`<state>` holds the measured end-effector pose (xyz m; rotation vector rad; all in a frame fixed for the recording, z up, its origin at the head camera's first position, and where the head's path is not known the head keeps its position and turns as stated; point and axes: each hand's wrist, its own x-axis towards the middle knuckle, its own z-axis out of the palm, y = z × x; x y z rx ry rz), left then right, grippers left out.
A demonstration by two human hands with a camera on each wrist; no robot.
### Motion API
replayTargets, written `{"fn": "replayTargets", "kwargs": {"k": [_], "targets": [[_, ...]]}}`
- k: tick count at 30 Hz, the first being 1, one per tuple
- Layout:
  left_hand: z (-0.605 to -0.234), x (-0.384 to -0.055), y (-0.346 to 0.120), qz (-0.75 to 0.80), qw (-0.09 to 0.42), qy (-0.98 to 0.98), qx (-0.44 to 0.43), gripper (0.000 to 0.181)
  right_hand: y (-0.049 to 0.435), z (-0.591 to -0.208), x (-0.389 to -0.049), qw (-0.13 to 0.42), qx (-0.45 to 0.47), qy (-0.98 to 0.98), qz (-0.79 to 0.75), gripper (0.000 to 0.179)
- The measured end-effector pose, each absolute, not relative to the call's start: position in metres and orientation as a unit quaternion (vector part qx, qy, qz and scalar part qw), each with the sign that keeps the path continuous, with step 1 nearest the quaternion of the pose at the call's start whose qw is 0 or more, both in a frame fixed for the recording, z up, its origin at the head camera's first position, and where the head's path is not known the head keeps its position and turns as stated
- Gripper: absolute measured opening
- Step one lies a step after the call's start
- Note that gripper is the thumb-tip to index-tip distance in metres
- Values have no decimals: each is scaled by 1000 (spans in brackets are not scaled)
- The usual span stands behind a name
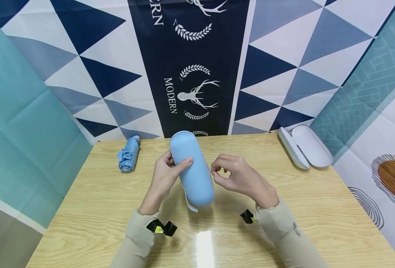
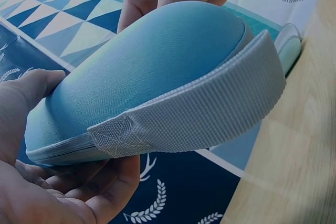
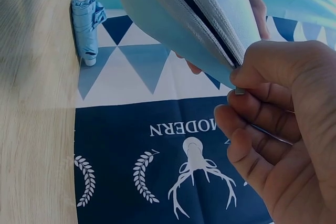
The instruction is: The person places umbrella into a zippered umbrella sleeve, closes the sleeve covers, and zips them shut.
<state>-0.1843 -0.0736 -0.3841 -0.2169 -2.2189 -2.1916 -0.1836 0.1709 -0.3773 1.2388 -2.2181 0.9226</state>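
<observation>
A light blue zip case (image 1: 195, 175) is held up over the table, long and rounded at both ends. My left hand (image 1: 164, 175) grips it from the left, thumb across its upper face and fingers underneath. A pale webbing strap (image 2: 194, 121) loops along its edge in the left wrist view. On the opposite side, my right hand (image 1: 239, 176) pinches the small zipper pull (image 3: 240, 91) between thumb and forefinger. The zipper (image 3: 197, 11) shows a dark gap between its two rows in the right wrist view. The inside of the case is hidden.
A folded light blue umbrella (image 1: 129, 154) lies at the table's back left. At the back right sits an opened whitish hard case (image 1: 313, 145), its two halves side by side. Patterned cloth (image 1: 113, 67) stands behind the wooden table (image 1: 93, 219).
</observation>
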Motion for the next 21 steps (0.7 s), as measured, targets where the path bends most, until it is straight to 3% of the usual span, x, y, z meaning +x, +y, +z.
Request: {"fn": "replayTargets", "kwargs": {"k": [21], "targets": [[-384,-184,-75,-702,17,-709,-69,54,171,-378,-183,208,443,-807,332,18]]}}
